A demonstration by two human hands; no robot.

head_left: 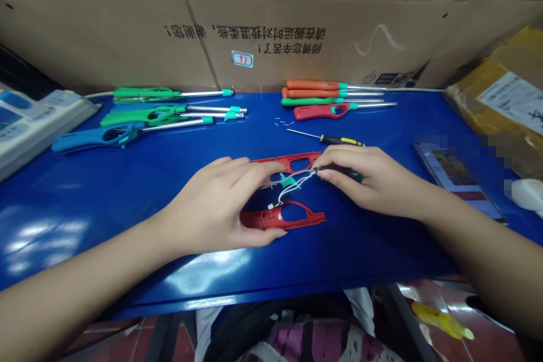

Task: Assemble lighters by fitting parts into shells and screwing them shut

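Two red halves of a gas lighter's casing lie apart on the blue table. My left hand (pixel 216 203) curves round the left end of the near half (pixel 265 218), thumb along its front edge. Its index finger reaches to the far half (pixel 292 162), whose left end is partly hidden. My right hand (pixel 360 178) pinches the end of thin white wires (pixel 291 186) and a clear tube at a small dark piece. A small white connector (pixel 272 206) ends the wires above the near half. Between the halves lies a green trigger (pixel 287 181). Something dark shows under my right fingers.
A screwdriver (pixel 343 140) and several tiny pins (pixel 283 122) lie behind my hands. Assembled lighters rest at back left (pixel 144 116) and back right (pixel 320 110). A large carton (pixel 127 39) stands behind; a phone-like device (pixel 456 175) lies at right, a white device (pixel 38 119) at left.
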